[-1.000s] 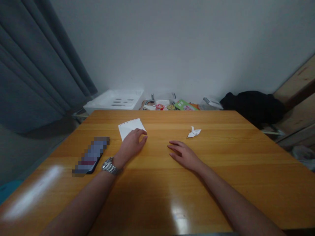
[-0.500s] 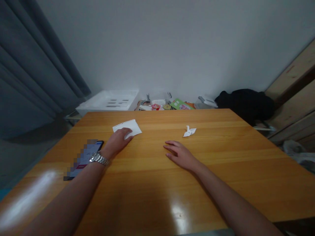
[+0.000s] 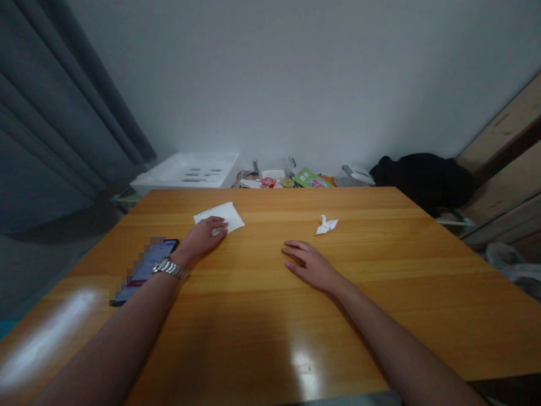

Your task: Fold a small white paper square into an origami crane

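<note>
My left hand (image 3: 205, 234), with a metal watch on its wrist, rests on a small white sheet of paper (image 3: 230, 214). Its fingers lie over the paper's near part, and the sheet's back edge has a row of punched holes. My right hand (image 3: 310, 264) is palm down on the table, fingers apart and nothing in them. Just beyond it and slightly to the right stands a folded white paper bird (image 3: 326, 226), which it does not touch. Left of my left wrist lies a smartphone (image 3: 146, 270) with a lit screen, partly covered by pixel blocks and my forearm.
The wooden table (image 3: 262, 316) fills the foreground. Behind its far edge are a white plastic tray (image 3: 207, 163), a green booklet (image 3: 310, 179) and assorted small items against the wall. A black cloth-like heap (image 3: 422, 180) lies at back right; a grey curtain (image 3: 54, 113) hangs at left.
My left hand's fingers and thumb have shifted slightly on the paper, closer to each other. My right hand, the paper bird and the phone stay where they were; the view has moved a little.
</note>
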`<state>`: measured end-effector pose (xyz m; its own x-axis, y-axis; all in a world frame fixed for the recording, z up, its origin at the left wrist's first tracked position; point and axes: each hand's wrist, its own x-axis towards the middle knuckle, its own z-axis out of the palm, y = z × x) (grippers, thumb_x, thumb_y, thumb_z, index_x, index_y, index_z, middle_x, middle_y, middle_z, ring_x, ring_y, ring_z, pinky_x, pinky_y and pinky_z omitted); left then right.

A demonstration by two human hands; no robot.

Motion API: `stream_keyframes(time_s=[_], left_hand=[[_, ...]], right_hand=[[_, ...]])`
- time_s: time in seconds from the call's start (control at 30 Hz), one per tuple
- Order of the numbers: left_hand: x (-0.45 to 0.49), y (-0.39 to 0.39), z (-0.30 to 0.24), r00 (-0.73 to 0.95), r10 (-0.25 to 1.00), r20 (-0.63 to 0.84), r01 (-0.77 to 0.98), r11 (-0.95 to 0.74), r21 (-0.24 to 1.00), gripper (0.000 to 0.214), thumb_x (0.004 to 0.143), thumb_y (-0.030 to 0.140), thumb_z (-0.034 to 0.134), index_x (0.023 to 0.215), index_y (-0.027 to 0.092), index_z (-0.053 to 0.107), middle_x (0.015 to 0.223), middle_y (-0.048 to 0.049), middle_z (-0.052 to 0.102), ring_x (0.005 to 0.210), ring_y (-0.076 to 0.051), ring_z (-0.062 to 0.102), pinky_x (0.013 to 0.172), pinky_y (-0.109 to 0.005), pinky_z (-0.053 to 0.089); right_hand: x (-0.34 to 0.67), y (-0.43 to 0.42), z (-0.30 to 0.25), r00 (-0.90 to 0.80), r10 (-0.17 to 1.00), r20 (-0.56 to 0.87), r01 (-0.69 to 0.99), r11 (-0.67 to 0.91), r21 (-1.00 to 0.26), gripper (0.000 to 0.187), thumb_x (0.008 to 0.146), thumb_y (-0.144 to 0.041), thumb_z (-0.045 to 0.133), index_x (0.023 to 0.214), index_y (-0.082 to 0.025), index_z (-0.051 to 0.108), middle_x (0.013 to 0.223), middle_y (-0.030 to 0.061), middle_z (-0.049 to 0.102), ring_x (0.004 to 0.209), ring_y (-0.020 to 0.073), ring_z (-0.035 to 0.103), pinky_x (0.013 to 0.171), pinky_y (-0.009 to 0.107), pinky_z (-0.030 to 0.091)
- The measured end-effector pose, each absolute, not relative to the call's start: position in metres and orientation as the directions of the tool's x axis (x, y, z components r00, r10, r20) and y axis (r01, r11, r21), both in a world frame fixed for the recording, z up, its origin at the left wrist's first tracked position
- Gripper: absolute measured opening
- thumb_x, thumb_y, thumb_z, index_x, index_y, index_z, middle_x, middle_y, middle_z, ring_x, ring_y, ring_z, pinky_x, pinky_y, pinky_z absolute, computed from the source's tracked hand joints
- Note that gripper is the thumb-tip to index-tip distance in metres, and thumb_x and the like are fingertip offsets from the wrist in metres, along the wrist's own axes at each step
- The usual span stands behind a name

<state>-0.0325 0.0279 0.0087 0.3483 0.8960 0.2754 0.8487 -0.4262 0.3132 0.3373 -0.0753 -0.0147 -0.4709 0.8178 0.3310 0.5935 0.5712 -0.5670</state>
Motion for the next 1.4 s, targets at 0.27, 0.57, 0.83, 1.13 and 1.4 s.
stream_keyframes(time_s=[0.27, 0.57, 0.83, 1.13, 1.4], left_hand=[[-0.034, 0.025, 0.011, 0.373, 0.886, 0.277, 0.854, -0.444, 0.27, 0.047, 0.092, 0.05, 0.052, 0.117, 0.017, 0.073, 0.131, -0.0111, 0.064, 0.118, -0.028, 0.061, 0.108, -0.043, 0.046], [-0.025, 0.018, 0.019, 0.31, 0.907, 0.285, 0.865, -0.393, 0.313, 0.044, 0.096, 0.045, 0.043, 0.117, 0.019, 0.072, 0.127, -0.009, 0.069, 0.118, -0.027, 0.062, 0.106, -0.038, 0.046], [-0.02, 0.013, 0.035, 0.164, 0.951, 0.264, 0.95, -0.224, 0.218, 0.04, 0.101, 0.041, 0.035, 0.11, 0.017, 0.065, 0.102, -0.0131, 0.074, 0.09, -0.027, 0.069, 0.078, -0.034, 0.05], [0.002, -0.019, 0.071, 0.261, 0.845, 0.467, 0.924, -0.359, 0.132, 0.035, 0.104, 0.04, 0.031, 0.114, 0.018, 0.057, 0.112, -0.0115, 0.069, 0.101, -0.026, 0.066, 0.085, -0.036, 0.051], [0.056, -0.091, 0.05, 0.589, 0.777, 0.22, 0.717, -0.629, 0.302, 0.033, 0.104, 0.041, 0.034, 0.119, 0.023, 0.058, 0.122, -0.0096, 0.068, 0.109, -0.025, 0.066, 0.095, -0.038, 0.053]], right_hand=[[0.337, -0.077, -0.011, -0.464, 0.827, 0.317, 0.601, 0.557, -0.573, 0.038, 0.094, -0.03, 0.062, 0.13, -0.021, 0.065, 0.14, 0.0137, 0.058, 0.13, 0.0259, 0.053, 0.111, 0.047, 0.042], [0.338, -0.076, -0.012, -0.469, 0.82, 0.329, 0.592, 0.568, -0.572, 0.037, 0.093, -0.028, 0.061, 0.13, -0.021, 0.065, 0.14, 0.0134, 0.058, 0.129, 0.0253, 0.053, 0.11, 0.047, 0.043], [0.338, -0.075, -0.015, -0.463, 0.824, 0.326, 0.593, 0.561, -0.577, 0.038, 0.093, -0.029, 0.061, 0.131, -0.023, 0.065, 0.14, 0.0128, 0.058, 0.129, 0.0254, 0.053, 0.11, 0.047, 0.043], [0.337, -0.075, -0.009, -0.427, 0.846, 0.319, 0.558, 0.525, -0.643, 0.034, 0.095, -0.033, 0.059, 0.127, -0.022, 0.067, 0.136, 0.0126, 0.062, 0.126, 0.0248, 0.056, 0.11, 0.046, 0.043], [0.339, -0.073, -0.008, -0.178, 0.928, 0.326, 0.437, 0.371, -0.819, 0.032, 0.099, -0.04, 0.051, 0.118, -0.022, 0.068, 0.122, 0.01, 0.071, 0.114, 0.0233, 0.065, 0.103, 0.043, 0.049]])
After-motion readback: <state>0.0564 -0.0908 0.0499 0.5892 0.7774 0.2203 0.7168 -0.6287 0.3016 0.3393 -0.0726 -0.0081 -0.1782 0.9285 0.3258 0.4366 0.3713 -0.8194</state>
